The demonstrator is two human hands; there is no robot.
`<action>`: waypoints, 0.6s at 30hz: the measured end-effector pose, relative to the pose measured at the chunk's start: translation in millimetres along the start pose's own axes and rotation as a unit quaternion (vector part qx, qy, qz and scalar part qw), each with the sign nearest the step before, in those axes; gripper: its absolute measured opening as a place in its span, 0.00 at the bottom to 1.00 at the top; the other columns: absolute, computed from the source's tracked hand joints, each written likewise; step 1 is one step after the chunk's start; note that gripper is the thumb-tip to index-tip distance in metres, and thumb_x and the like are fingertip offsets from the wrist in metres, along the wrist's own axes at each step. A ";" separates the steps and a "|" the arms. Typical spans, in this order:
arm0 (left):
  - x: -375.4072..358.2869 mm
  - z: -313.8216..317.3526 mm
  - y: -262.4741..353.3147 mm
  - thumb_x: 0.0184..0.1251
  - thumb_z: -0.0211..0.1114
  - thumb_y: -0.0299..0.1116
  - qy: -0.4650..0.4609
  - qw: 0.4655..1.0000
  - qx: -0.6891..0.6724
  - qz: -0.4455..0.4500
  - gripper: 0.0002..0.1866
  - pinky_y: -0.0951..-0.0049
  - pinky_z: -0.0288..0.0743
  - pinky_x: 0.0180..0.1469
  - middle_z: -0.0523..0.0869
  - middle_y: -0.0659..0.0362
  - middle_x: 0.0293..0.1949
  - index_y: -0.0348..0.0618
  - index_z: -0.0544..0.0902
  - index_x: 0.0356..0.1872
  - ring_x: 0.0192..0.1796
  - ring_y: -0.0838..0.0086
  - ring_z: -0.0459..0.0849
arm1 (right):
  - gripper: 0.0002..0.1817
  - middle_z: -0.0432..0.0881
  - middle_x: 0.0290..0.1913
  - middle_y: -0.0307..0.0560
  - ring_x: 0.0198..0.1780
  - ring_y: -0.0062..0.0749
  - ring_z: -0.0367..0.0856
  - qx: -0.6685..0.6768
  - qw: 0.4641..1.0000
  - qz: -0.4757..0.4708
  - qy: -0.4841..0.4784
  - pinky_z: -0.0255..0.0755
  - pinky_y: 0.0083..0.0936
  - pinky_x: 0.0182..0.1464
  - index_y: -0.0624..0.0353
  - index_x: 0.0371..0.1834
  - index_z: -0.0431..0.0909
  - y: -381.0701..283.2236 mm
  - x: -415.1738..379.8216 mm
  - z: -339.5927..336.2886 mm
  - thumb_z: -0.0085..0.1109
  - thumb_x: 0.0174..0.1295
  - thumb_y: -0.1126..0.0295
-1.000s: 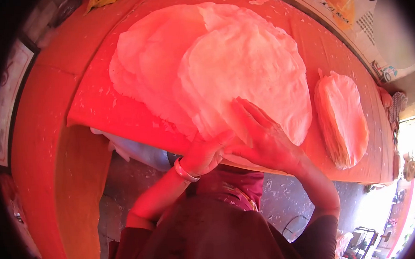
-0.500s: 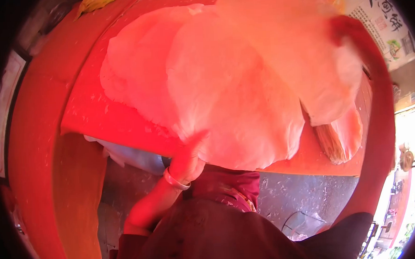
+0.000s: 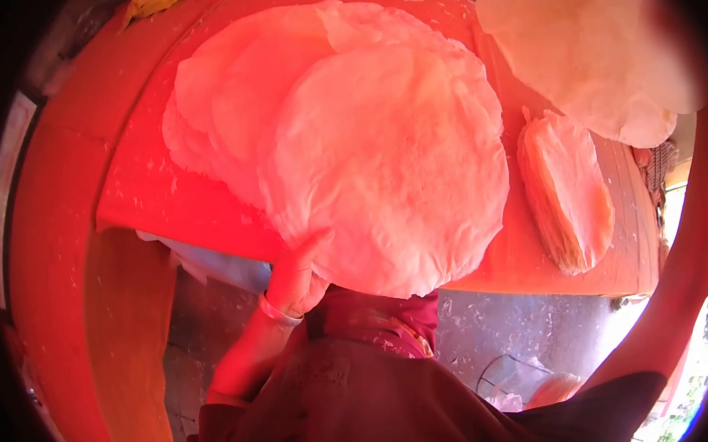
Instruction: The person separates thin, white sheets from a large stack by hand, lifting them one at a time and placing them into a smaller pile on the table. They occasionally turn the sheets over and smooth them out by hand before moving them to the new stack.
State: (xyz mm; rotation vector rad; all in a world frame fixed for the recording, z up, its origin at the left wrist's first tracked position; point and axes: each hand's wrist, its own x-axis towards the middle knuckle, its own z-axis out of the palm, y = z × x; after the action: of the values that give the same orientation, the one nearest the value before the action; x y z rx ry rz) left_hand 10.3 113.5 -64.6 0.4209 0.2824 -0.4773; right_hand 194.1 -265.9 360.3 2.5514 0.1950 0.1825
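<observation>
Thin round pancakes (image 3: 390, 155) lie overlapped on the red tabletop in front of me. My left hand (image 3: 297, 278), with a bangle at its wrist, grips their near left edge, thumb on top and fingers underneath. At the upper right, a single large pancake (image 3: 569, 42) is lifted off the others and hangs in the air. My right hand (image 3: 685, 43), blurred at the dark edge of the view, holds its far right side; the fingers are not clear. A folded stack of pancakes (image 3: 565, 194) rests on the table below it.
The red table (image 3: 201, 213) ends just in front of my body. An orange-red surface (image 3: 57, 212) runs along the left. Yellow cloth-like material (image 3: 154, 3) lies at the far left. A clear plastic bag (image 3: 522, 380) is below the table's front edge.
My right hand has moved right, drawing the lifted pancake away from the others and uncovering the folded stack. My left hand stays on the pancakes' edge, shifted slightly left in view.
</observation>
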 end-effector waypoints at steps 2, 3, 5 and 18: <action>-3.0 7.1 0.9 0.68 0.54 0.30 -0.028 1.000 -0.007 0.008 0.11 0.70 0.73 0.53 0.81 0.62 0.45 0.42 0.74 0.50 0.49 0.75 0.79 | 0.15 0.82 0.40 0.47 0.37 0.29 0.80 0.251 0.966 -0.024 0.060 0.71 0.24 0.43 0.63 0.45 0.79 -38.9 -8.6 27.5 0.51 0.61 0.65; -3.9 7.8 1.9 0.69 0.53 0.31 -0.050 0.999 -0.009 0.010 0.12 0.70 0.72 0.54 0.80 0.62 0.45 0.42 0.73 0.51 0.50 0.75 0.78 | 0.16 0.81 0.42 0.45 0.38 0.27 0.79 0.374 0.923 -0.036 0.084 0.71 0.21 0.43 0.63 0.47 0.78 -64.0 -14.2 49.2 0.50 0.62 0.64; -2.9 6.8 3.4 0.71 0.52 0.35 -0.078 0.997 -0.012 0.021 0.14 0.70 0.72 0.55 0.79 0.61 0.48 0.43 0.71 0.53 0.52 0.75 0.77 | 0.16 0.81 0.44 0.41 0.40 0.26 0.78 0.501 0.857 0.022 0.118 0.69 0.17 0.46 0.63 0.49 0.77 -155.2 -48.0 81.8 0.52 0.61 0.66; 3.7 12.1 -10.0 0.69 0.52 0.28 -0.135 0.989 0.001 0.066 0.11 0.73 0.74 0.49 0.78 0.63 0.45 0.44 0.71 0.51 0.49 0.78 0.77 | 0.22 0.79 0.41 0.59 0.41 0.50 0.81 0.482 0.842 -0.226 0.090 0.77 0.35 0.38 0.69 0.50 0.70 -336.3 -177.6 132.9 0.57 0.49 0.75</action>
State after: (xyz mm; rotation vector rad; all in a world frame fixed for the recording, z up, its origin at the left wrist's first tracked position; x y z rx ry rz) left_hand 10.4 98.6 -58.6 0.3700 -0.0080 -0.3983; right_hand 9.1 -89.8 48.7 3.3487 1.2224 0.1589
